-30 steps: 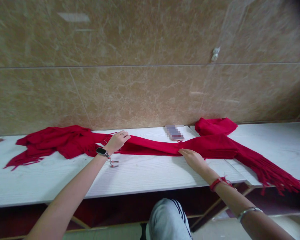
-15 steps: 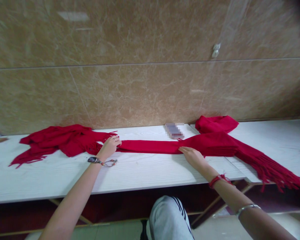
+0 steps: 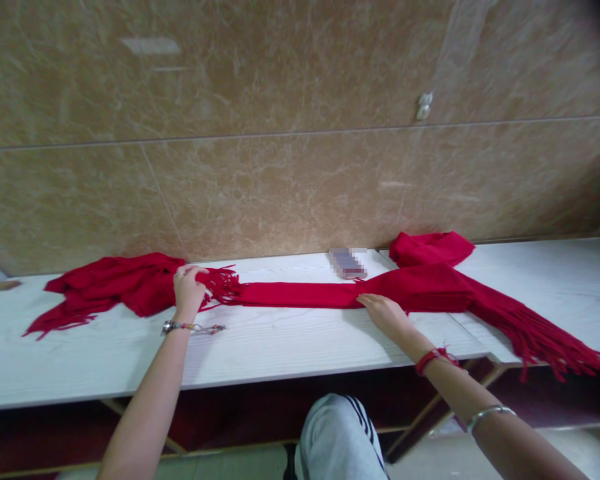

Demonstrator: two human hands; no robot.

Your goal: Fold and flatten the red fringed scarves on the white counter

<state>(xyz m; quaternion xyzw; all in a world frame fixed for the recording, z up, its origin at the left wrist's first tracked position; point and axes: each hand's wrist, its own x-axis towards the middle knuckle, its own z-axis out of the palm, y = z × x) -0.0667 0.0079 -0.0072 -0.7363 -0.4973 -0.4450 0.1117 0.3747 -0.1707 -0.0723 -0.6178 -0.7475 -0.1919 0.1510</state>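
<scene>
The left hand (image 3: 190, 288), left of centre, curls over the crumpled red fringed scarf (image 3: 125, 285); I cannot tell if it grips. The right hand (image 3: 387, 317), right of centre, touches the mid-frame folded red scarf strip (image 3: 300, 295), fingers straight, any pinch hidden. Behind lies a smartphone (image 3: 347, 264), on the white wood-grain table (image 3: 290, 343).

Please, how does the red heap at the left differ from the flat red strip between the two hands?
The heap lies crumpled; the strip looks smooth. The heap spreads uneven; the strip runs narrow and straight. The left hand is at the heap's edge; the right hand touches the strip's end. Both are red and rest on the white table.
</scene>
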